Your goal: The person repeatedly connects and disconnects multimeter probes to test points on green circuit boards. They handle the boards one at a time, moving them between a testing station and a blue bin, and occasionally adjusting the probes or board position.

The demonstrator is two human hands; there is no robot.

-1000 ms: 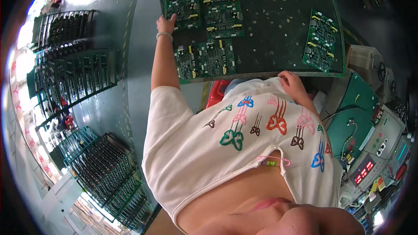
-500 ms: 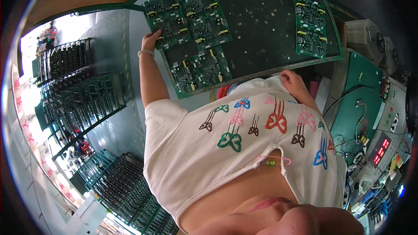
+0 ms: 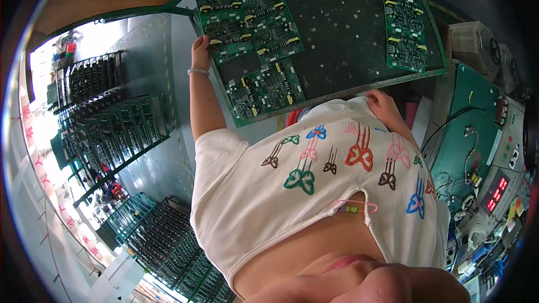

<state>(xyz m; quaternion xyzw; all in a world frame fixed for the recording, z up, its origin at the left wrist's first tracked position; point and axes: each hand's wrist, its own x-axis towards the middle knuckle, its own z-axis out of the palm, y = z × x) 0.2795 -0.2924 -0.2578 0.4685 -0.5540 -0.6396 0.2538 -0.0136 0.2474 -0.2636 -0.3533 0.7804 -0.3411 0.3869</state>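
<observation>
My left hand (image 3: 200, 50) is closed on the left edge of a green circuit board (image 3: 233, 45) lying at the left of a dark tabletop. The part of the fingers under the edge is hidden. Right beside that board is another circuit board (image 3: 275, 25), set with yellow parts and small components. A further circuit board (image 3: 264, 91) lies at the near left corner. My right hand (image 3: 384, 105) rests against my shirt just below the table's near edge, its fingers curled. Whether anything is inside them is hidden.
At the table's (image 3: 337, 33) right end lies another circuit board (image 3: 405, 32). Black racks (image 3: 106, 126) filled with boards stand on the floor at left. On the right, a green bench (image 3: 469, 106) carries wires and an instrument (image 3: 497, 193) with a red display.
The view has shifted slightly, moving most things a little to the right. The board at my left hand has turned slightly and sits closer to its neighbour. My right hand stays by the shirt.
</observation>
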